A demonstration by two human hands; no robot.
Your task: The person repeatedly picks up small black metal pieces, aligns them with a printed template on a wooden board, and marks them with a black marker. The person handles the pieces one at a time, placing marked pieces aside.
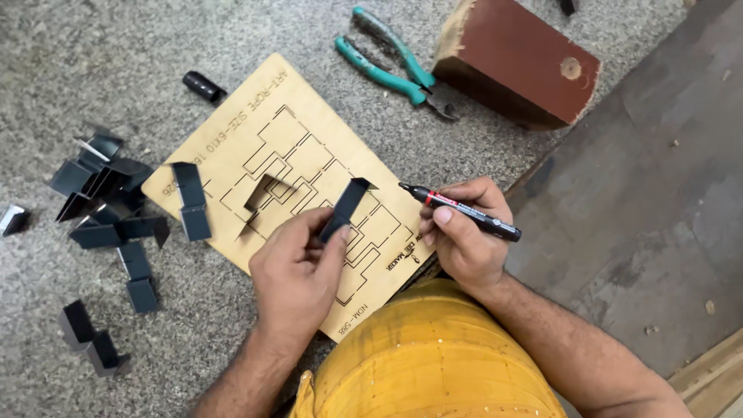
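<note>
Left grip (pixel 298 267) pinching a bent dark metal strip (pixel 346 207) over the plywood template (pixel 232 147) — right hand (pixel 463 232), just beside, holds a black marker (pixel 464 212) tip-first toward it.

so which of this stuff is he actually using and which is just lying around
In use: bent metal strip in left hand, marker in right hand, wooden template board.

Lying about: pliers, wood block, marker cap, pile of bent strips.
</note>
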